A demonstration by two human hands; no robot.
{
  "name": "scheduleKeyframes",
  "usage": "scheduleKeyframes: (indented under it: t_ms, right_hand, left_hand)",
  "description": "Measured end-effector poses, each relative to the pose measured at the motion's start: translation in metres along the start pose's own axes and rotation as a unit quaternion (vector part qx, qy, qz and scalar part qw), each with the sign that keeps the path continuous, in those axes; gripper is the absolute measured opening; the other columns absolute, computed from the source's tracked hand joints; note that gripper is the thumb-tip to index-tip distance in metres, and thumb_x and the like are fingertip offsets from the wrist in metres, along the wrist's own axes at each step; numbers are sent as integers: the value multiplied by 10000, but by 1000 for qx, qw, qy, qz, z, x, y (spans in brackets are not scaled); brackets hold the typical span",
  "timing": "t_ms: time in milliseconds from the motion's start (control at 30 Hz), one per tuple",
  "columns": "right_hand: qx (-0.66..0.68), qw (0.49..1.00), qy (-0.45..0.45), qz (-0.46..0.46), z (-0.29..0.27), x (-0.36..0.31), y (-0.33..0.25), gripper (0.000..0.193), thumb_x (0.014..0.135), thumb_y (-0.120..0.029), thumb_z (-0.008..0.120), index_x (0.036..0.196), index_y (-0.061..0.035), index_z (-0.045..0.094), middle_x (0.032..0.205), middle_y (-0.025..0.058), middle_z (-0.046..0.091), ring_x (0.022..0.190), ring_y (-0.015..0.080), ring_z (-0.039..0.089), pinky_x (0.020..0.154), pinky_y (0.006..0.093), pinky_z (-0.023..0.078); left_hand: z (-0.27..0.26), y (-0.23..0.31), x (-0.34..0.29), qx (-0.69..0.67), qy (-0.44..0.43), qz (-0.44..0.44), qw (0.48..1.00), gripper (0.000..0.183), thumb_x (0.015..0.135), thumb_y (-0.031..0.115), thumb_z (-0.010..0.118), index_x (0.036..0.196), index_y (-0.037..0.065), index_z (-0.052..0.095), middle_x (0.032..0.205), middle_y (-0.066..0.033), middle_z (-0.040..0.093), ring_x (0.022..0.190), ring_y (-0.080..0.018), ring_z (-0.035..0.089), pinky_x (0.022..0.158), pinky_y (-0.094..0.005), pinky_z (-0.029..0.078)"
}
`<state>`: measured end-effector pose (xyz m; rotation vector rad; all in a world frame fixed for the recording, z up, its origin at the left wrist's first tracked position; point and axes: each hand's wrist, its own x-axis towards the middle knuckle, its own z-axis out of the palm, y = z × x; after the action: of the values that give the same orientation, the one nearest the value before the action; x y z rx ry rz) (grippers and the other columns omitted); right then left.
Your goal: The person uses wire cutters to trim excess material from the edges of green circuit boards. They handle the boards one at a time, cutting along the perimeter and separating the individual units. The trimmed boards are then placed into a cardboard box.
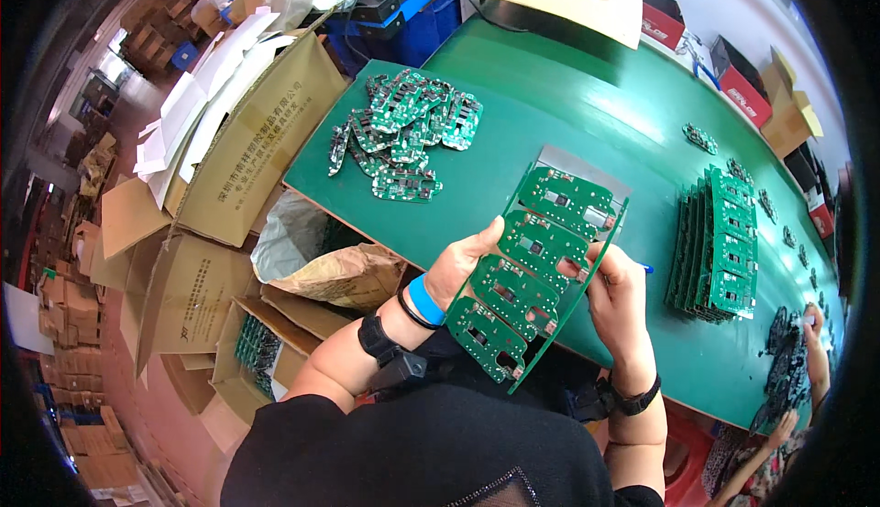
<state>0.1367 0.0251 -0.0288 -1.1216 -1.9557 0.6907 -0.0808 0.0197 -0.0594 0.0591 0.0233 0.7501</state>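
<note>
My left hand (pixel 461 264) grips the left edge of a long green circuit board panel (pixel 532 264) made of several joined small boards, held tilted over the near edge of the green table (pixel 568 104). My right hand (pixel 617 298) holds the panel's right edge and also carries a thin blue-tipped tool (pixel 646 269). A heap of separated small green boards (pixel 403 131) lies on the table at the far left. A stack of whole panels (pixel 720 246) stands on edge to the right of my hands.
Open cardboard boxes (pixel 247 140) and a crumpled bag (pixel 321 259) sit left of the table. One low box holds more boards (pixel 258 347). Loose small boards (pixel 701 137) dot the right side. Another person's hands (pixel 807 342) work over dark parts at lower right. Red boxes (pixel 742 90) line the far edge.
</note>
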Motion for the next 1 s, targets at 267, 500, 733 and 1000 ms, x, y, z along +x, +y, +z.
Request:
scheduleKeyframes:
  t_ms: [267, 500, 733, 1000]
  right_hand:
    - [7, 998, 38, -47, 4, 11, -13, 73, 892, -39, 598, 919, 2, 651, 790, 107, 660, 679, 229, 623, 630, 306, 479]
    - [125, 984, 106, 75, 1, 15, 9, 52, 852, -35, 659, 847, 12, 680, 749, 80, 677, 663, 127, 614, 619, 260, 484]
    - [-65, 996, -56, 12, 6, 16, -3, 146, 849, -120, 648, 792, 13, 634, 762, 176, 597, 749, 379, 591, 680, 432, 471]
    - [-153, 983, -93, -34, 27, 19, 17, 115, 831, -95, 623, 747, -16, 617, 769, 157, 587, 833, 341, 573, 759, 421, 474]
  left_hand:
    - [4, 2, 1, 19, -6, 39, 999, 672, 988, 548, 274, 1484, 94, 244, 1414, -302, 374, 1020, -404, 629, 754, -498, 583]
    - [18, 17, 4, 90, -47, 83, 991, 693, 990, 526, 305, 1493, 63, 191, 1484, -290, 268, 1137, -384, 581, 809, -478, 572]
    - [107, 105, 54, 900, 22, 229, 371, 303, 859, 95, 664, 1136, -4, 590, 965, -112, 657, 879, -169, 630, 747, -327, 513]
    - [93, 85, 139, 986, -15, 116, 121, 303, 757, 196, 729, 1047, 132, 668, 910, -129, 691, 871, -332, 660, 745, -431, 520]
